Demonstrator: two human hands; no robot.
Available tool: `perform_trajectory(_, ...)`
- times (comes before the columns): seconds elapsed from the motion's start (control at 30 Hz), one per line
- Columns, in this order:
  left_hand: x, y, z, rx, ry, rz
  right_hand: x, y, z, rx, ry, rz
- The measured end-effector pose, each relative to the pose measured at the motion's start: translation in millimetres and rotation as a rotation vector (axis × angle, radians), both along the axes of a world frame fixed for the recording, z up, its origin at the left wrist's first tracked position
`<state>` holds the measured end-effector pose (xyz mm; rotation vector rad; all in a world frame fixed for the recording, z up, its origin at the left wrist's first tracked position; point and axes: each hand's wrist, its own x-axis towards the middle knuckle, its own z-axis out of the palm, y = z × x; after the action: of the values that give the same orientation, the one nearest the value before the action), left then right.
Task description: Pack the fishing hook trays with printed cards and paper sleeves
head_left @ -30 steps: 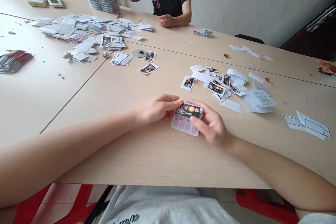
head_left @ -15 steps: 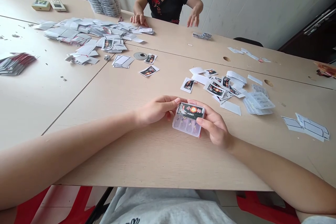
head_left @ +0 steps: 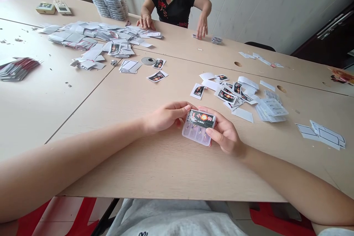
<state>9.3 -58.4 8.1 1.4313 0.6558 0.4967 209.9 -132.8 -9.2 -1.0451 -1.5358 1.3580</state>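
Between my hands is a small clear plastic box (head_left: 197, 127), tilted toward me above the table. A black label with red and white print covers its upper part, and small items show in the compartments below. My left hand (head_left: 166, 117) pinches the box's upper left corner between thumb and fingers. My right hand (head_left: 225, 132) grips the right side, thumb on the front, fingers behind. Just beyond lies a loose pile of black printed labels (head_left: 226, 95) and white paper pieces. To its right is a stack of clear plastic boxes (head_left: 272, 108).
Across the table (head_left: 132, 166) sits a person (head_left: 177, 0) in a black top, one hand by small packs (head_left: 217, 40). A large heap of cards (head_left: 74, 37) spreads at left, with stacked packs (head_left: 109, 4) behind it. White strips (head_left: 329, 134) lie at right.
My hands and the box are nearly still. The other person's hand on the right has come down to the table, and one small pack there has shifted left.
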Motion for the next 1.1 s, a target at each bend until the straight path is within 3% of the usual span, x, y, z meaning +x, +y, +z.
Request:
perform_trajectory(0.27, 1, 3, -1.5, -0.015, -0.007, -0.032, -3, 1, -1.8, -0.018, 0.145, 0.099)
perform_trajectory(0.4, 3, -1, -2.8, 0.047, 0.032, 0.008, -3, 0, -1.8, -0.024, 0.109, 0.083)
perform_trajectory(0.47, 5, -6, -5.7, 0.180, 0.073, 0.173, -3, 0, -1.3, -0.044, 0.066, 0.060)
perform_trajectory(0.57, 6, -16, -9.3, 0.590, 0.155, 0.441, -5, 0, -1.1, -0.070, 0.025, 0.015)
perform_trajectory(0.63, 6, -24, -9.0, 0.811, 0.143, 0.393, -6, 1, -1.8, -0.059, 0.044, 0.000)
perform_trajectory(0.7, 4, -29, -6.8, 0.885, 0.079, 0.242, -8, 1, -3.0, -0.044, 0.076, 0.021)
perform_trajectory(0.8, 3, -34, -2.9, 0.846, 0.025, 0.095, -8, 2, -5.1, -0.046, 0.094, 0.084)
perform_trajectory(1.1, 4, -32, -0.5, 0.588, -0.057, 0.088, -6, 0, -11.3, -0.070, 0.140, 0.154)
